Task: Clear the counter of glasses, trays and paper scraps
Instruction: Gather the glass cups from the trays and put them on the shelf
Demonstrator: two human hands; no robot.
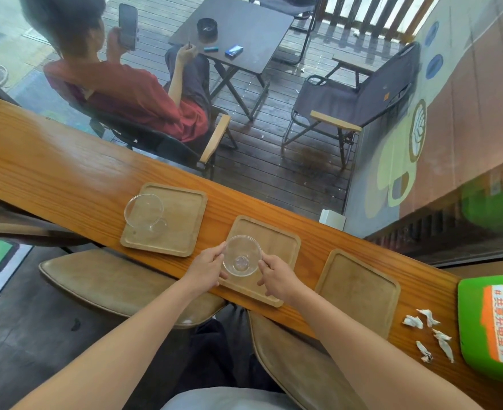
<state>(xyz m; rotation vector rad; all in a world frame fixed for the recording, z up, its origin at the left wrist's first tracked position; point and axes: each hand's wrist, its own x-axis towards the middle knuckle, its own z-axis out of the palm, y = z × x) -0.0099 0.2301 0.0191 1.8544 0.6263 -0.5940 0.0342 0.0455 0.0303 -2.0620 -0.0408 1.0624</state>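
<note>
Grip: my left hand and right hand grasp glass bowl.
Cleared: 0, I judge.
Left: 3 trays, glass cup, paper scraps.

Soft daylight from outside, pale sheen on the counter, wide-angle bending at edges, slightly soft detail

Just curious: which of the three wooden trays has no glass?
The rightmost tray, beside the paper scraps; the left tray and middle tray each have one.
</note>
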